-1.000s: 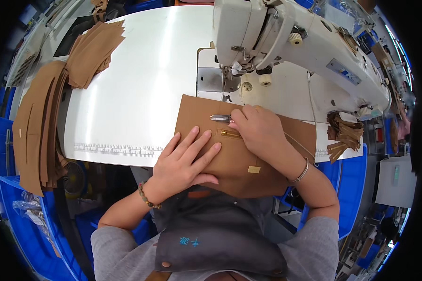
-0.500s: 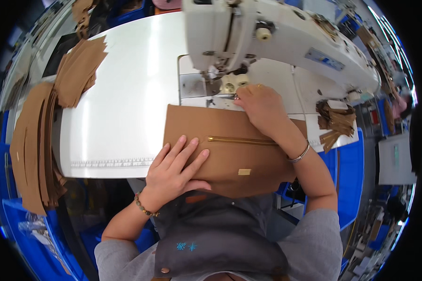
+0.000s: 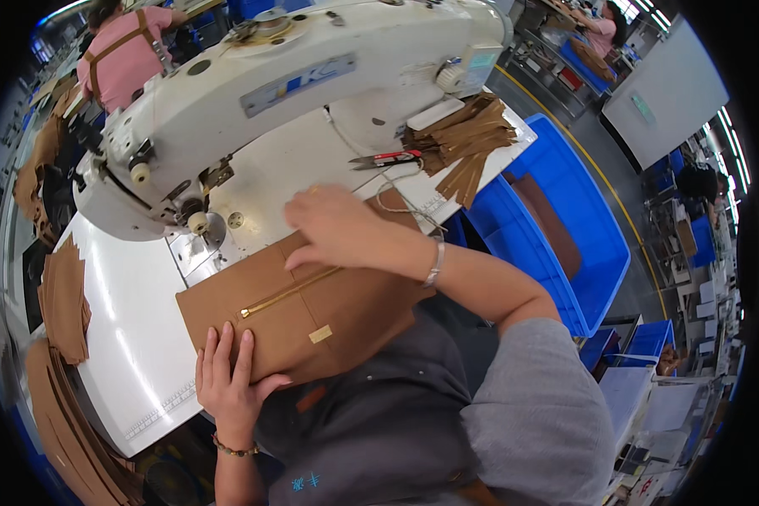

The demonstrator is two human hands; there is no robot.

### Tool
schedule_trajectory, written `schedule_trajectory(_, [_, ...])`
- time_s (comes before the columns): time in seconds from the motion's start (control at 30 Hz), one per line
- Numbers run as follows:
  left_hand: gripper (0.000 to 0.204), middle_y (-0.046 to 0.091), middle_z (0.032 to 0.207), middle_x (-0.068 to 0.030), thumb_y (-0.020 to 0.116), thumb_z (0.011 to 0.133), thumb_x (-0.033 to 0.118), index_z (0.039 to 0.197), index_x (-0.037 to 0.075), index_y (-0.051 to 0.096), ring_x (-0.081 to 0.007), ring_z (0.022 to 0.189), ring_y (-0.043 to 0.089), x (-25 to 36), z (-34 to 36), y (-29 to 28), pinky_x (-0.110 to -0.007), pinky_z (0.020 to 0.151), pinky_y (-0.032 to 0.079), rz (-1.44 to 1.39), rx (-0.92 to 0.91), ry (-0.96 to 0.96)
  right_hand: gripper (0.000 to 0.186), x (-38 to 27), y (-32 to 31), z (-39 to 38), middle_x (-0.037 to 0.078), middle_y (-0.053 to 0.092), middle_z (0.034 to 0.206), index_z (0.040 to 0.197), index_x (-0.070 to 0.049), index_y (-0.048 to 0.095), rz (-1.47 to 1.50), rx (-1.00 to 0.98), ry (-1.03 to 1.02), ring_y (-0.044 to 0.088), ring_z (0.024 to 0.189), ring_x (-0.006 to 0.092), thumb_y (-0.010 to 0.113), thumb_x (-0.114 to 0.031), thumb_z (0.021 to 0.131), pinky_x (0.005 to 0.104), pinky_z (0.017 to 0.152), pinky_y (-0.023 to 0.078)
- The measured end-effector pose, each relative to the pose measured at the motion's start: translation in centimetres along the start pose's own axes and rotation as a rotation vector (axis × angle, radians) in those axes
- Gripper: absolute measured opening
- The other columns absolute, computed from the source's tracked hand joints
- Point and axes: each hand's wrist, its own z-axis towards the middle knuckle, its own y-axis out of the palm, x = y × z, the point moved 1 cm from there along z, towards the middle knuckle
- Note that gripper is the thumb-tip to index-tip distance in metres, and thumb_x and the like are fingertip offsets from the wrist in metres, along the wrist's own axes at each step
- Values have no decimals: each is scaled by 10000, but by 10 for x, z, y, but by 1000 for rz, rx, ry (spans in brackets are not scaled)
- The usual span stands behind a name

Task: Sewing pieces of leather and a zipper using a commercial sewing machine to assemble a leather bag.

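Note:
A brown fabric panel (image 3: pixel 358 319) with a brass zipper (image 3: pixel 282 293) and a small pale tag lies along the table's front edge, its near part hanging over my apron. My left hand (image 3: pixel 232 375) rests flat on the panel's left end, fingers spread. Over the panel's far edge is my right hand (image 3: pixel 333 228), slightly blurred, thumb apart from the fingers and nothing seen in it. Thread snips (image 3: pixel 386 159) with red on the handle lie on the table beyond it. The white sewing machine (image 3: pixel 228 101) stands behind the panel, its presser foot area left of my right hand.
Brown strips (image 3: pixel 464 139) are heaped at the table's right end. A blue bin (image 3: pixel 594 244) holding a brown piece stands to the right. Stacks of brown pieces (image 3: pixel 63 299) lie at the left. A person in pink (image 3: pixel 131 55) sits beyond the machine.
My view has swung to the right. The right hand has left the needle area and let go of the snips, now lying near the strips. My left hand stays on the panel.

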Motion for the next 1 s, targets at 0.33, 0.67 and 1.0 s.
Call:
schedule_trajectory(0.33, [1120, 589, 1461, -255, 360, 864, 930, 1452, -1, 566, -500, 1395, 516, -10, -15, 5, -631, 1159, 365, -61, 200, -76, 121, -20, -176, -111, 65, 713, 935, 992, -78, 753, -81, 217, 259, 696, 821, 256, 651, -126, 948, 351, 715, 553])
schedule_trajectory(0.67, [1064, 614, 1442, -228, 304, 917, 894, 1438, 10, 582, -464, 1399, 531, -6, -13, 6, -610, 1161, 374, 5, 130, -104, 129, 59, -301, -303, 105, 752, 990, 1059, -123, 775, -1003, 464, 819, 722, 873, 323, 701, -165, 962, 369, 769, 564])
schedule_trajectory(1.0, [1039, 625, 1439, -190, 312, 921, 887, 1435, 28, 590, -433, 1397, 542, -5, -11, 7, -588, 1176, 361, 41, 66, -127, 194, 173, -246, -323, 140, 726, 937, 989, -79, 750, -606, 288, 1083, 689, 891, 364, 718, -265, 945, 437, 759, 524])
